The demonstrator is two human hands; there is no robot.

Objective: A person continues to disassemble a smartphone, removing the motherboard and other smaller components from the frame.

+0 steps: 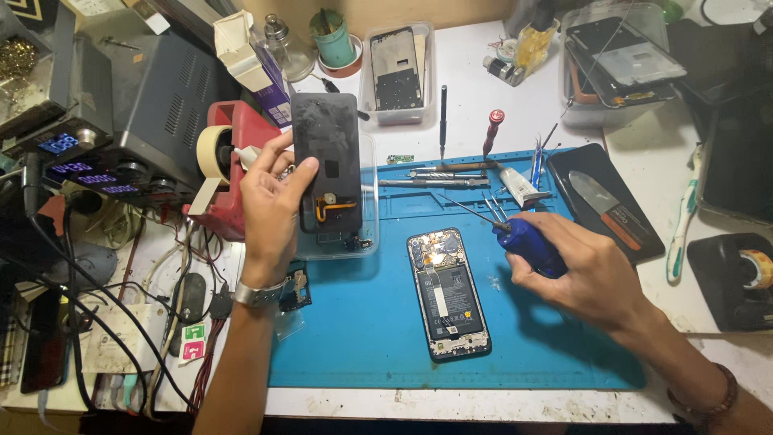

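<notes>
Head view shows two hands over a blue mat [362, 338] that covers the middle of the table [475, 105]. The left hand [270, 193] holds one black back cover [326, 161] upright above a clear shallow tray [366, 242]; its fingers [302, 173] wrap the cover's left edge, closed on it, and the inner side with an orange strip faces the camera. The right hand [588, 274] is closed around the blue handle of one screwdriver [527, 246], whose thin shaft points up and left, its tip apart from the phone. One opened phone [447, 294] lies flat on the mat between the two hands, its battery and circuit board exposed.

Above the mat's top edge lie about four metal tools in a row [435, 173], though they overlap and the count is unsure. Just beside them lie one red-handled screwdriver [491, 133], one white tube [519, 187] and a pair of tweezers [495, 208]. One knife [604, 205] rests on a black case to the right. There are two tape dispensers: a red one [237, 161] behind the left hand, partly hidden by it, and a black one [733, 278] at the right edge. Two clear boxes [398, 72] of phone parts stand at the back. One white toothbrush [683, 221] lies right of the knife.
</notes>
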